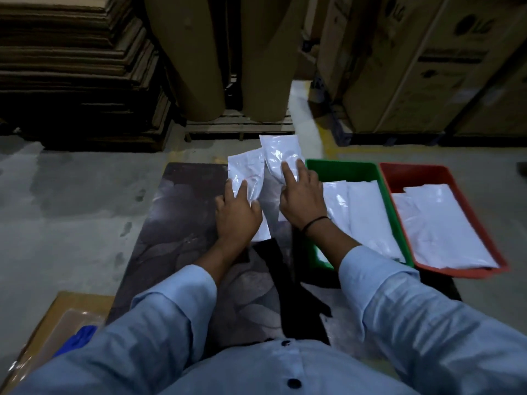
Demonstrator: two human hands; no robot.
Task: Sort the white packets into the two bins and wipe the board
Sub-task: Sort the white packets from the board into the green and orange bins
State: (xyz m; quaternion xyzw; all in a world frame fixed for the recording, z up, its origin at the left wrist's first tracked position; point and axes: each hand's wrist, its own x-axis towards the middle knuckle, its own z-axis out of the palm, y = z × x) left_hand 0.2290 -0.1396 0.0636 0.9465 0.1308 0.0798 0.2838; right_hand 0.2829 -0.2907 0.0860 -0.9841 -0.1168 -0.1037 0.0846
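Two white packets stand up from the far end of the dark patterned board (176, 223). My left hand (238, 215) grips the left packet (246, 172) by its lower part. My right hand (302, 195) grips the right packet (281, 153), its forefinger stretched along the packet's face. The packets touch each other edge to edge. To the right, a green bin (342, 169) holds white packets (362, 212), and a red bin (416, 173) beside it holds more white packets (439, 229). A black cloth (288, 283) lies on the board near my body.
Large brown paper rolls (199, 58) stand on a wooden pallet beyond the board. Stacked cardboard sheets (74, 67) sit at the left, big cartons (427, 67) at the right. A cardboard box with a blue object (77, 337) is at my lower left. Grey floor surrounds the board.
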